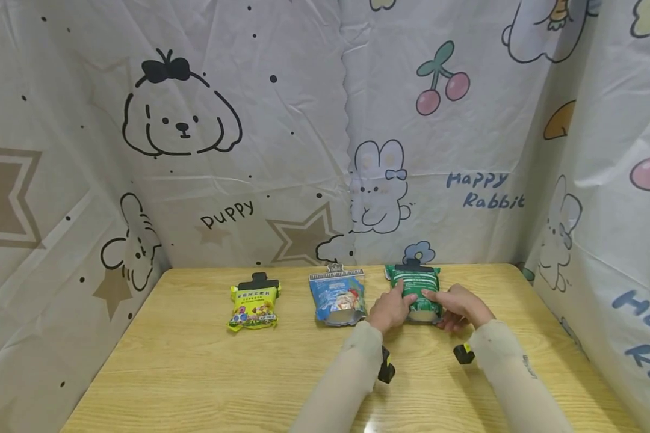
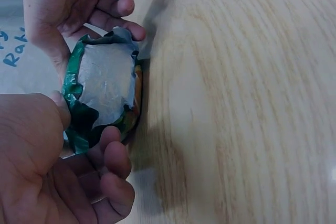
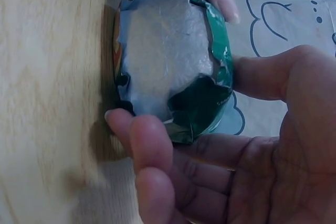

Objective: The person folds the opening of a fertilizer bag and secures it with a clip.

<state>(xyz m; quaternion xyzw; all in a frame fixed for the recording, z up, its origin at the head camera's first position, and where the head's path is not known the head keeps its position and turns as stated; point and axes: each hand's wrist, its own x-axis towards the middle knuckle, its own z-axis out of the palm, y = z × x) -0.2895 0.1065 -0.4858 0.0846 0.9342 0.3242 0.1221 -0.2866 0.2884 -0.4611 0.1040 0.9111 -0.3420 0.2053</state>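
A green packet (image 1: pixel 416 282) with a black clip (image 1: pixel 414 264) across its far end lies on the table, its silvery near end (image 3: pixel 168 51) gathered into a flattened face. My left hand (image 1: pixel 391 309) holds its left side, the thumb on top and the fingers curled at the edge, as the left wrist view also shows. On the opposite side my right hand (image 1: pixel 462 305) grips the packet; its thumb rests on the upper face, while the other fingers bend around the side. The packet's underside is hidden.
Left of my hands lies a blue packet (image 1: pixel 330 299) with a patterned clip (image 1: pixel 336 275). Farther left is a yellow packet (image 1: pixel 254 305) with a black clip (image 1: pixel 259 281). All sit toward the back of the wooden table (image 1: pixel 195 373), before a printed cloth (image 1: pixel 292 150).
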